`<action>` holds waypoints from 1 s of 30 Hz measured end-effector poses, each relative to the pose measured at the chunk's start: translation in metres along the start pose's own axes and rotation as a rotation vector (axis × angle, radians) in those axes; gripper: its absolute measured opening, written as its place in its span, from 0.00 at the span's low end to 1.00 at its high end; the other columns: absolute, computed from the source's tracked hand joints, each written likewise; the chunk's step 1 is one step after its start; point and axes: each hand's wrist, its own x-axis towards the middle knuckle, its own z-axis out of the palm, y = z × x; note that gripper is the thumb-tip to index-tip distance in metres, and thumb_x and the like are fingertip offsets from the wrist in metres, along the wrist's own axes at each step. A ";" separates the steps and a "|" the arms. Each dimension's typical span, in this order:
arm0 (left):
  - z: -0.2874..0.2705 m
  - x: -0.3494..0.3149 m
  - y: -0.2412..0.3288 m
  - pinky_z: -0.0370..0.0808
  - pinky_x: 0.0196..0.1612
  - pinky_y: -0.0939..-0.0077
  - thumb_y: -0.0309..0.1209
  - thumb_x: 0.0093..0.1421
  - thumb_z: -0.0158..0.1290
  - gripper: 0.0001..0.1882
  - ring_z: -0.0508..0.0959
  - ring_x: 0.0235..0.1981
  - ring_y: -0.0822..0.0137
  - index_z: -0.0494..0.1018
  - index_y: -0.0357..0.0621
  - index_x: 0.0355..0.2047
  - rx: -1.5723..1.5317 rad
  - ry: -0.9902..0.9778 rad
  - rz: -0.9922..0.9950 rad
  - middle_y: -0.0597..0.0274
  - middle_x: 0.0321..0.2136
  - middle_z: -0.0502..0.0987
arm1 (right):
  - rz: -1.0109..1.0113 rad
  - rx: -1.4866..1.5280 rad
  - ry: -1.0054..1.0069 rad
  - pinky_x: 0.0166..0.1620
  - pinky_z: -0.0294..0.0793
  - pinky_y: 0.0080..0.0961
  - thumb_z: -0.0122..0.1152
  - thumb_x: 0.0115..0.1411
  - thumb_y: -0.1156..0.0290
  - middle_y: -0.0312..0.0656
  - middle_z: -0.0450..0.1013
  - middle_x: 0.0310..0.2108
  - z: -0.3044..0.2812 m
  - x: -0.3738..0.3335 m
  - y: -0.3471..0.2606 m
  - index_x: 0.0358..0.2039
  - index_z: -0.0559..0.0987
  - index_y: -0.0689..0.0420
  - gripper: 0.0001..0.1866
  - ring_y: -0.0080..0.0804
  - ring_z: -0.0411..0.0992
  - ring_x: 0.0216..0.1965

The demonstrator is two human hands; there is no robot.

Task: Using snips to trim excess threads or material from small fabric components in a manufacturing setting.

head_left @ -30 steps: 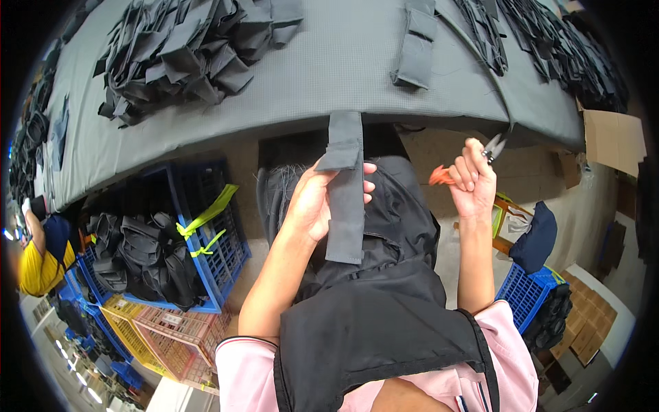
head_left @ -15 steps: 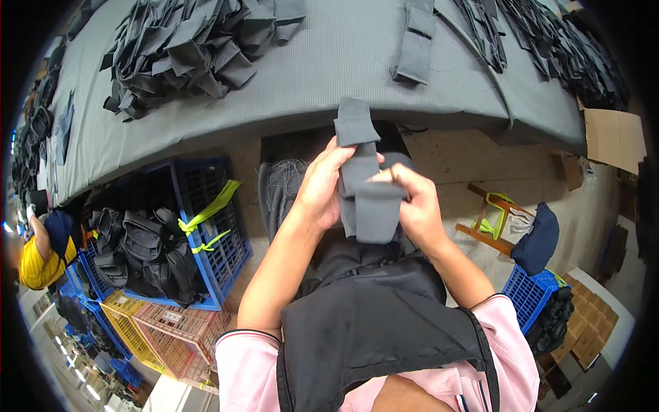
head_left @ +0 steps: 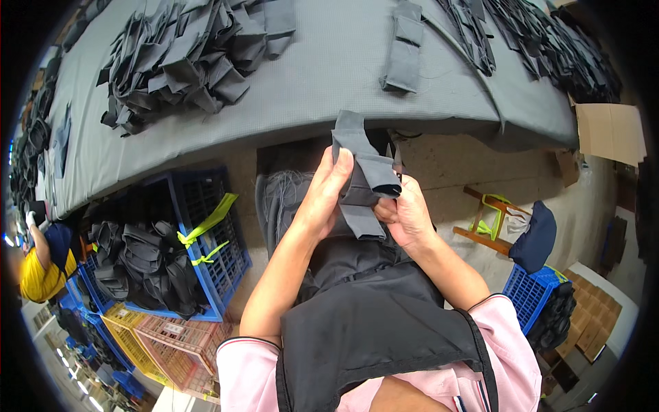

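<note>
**Folded Strap Held in Both Hands at Table Edge**

At the far left, one other person [head_left: 38, 264] in a yellow top is seen, bent low beside stacked crates. One blue crate [head_left: 206, 240] is noted next, filled with dark fabric goods and crossed by two yellow-green bands. Above it, one loose heap of grey straps [head_left: 185, 58] is spread on the grey table [head_left: 309, 89].

The left hand [head_left: 326, 199] is closed on the left side of one grey fabric strap [head_left: 364, 178], thumb pressed on its upper fold. The strap is held in front of the body, just below the table's near edge (it is doubled over on itself, with one end standing upward). The right hand [head_left: 406, 214] is clamped on the strap's lower right part; both hands are close together, nearly touching.

Further right, one folded strap piece [head_left: 403, 44] lies alone on the table, one wooden stool [head_left: 491, 220] stands on the floor, and one second blue crate [head_left: 532, 292] is seen beyond.
</note>
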 end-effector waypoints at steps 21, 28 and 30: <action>-0.001 -0.003 0.057 0.56 0.58 0.72 0.48 0.56 0.56 0.43 0.61 0.55 0.66 0.49 0.38 0.61 0.371 0.107 0.240 0.56 0.54 0.62 | -0.053 -0.420 -0.027 0.18 0.55 0.13 0.53 0.62 0.63 0.26 0.60 0.15 -0.015 0.001 -0.042 0.37 0.77 0.61 0.13 0.11 0.56 0.15; -0.012 0.019 0.218 0.56 0.60 0.69 0.54 0.52 0.56 0.48 0.60 0.58 0.60 0.49 0.34 0.61 1.104 0.415 0.814 0.44 0.55 0.62 | -0.674 -0.896 0.210 0.26 0.65 0.18 0.53 0.60 0.71 0.37 0.70 0.24 -0.017 0.075 -0.120 0.38 0.77 0.62 0.09 0.18 0.66 0.22; -0.019 0.021 0.265 0.55 0.60 0.69 0.55 0.52 0.56 0.49 0.59 0.60 0.58 0.49 0.35 0.61 1.167 0.535 0.728 0.40 0.56 0.61 | -0.902 -1.183 0.280 0.32 0.68 0.27 0.59 0.56 0.66 0.40 0.69 0.29 -0.025 0.105 -0.128 0.42 0.75 0.59 0.14 0.30 0.70 0.28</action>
